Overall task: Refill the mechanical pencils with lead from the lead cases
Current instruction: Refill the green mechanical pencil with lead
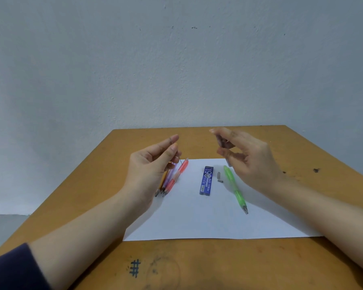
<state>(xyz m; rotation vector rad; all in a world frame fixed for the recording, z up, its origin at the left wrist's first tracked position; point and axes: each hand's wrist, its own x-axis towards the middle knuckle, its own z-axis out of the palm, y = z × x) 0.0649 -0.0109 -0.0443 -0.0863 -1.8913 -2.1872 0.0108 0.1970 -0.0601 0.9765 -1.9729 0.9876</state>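
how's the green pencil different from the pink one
The green pencil lies alone, right of the blue lead case; the pink pencil lies left of it, bunched with a purple pencil and an orange pencil. The green pencil's tip slants to the right, the pink pencil's to the left. Two small grey parts lie beside the green pencil, none by the pink pencil. Both lie flat on the white paper, tips toward the person.

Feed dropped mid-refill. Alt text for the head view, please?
Left hand pinches a thin lead above the table while right hand holds a blurred grey case, probably for leads. On the paper lie a blue lead case, a green pencil with two small grey parts beside it, and pink, purple and orange pencils bunched at the left edge.
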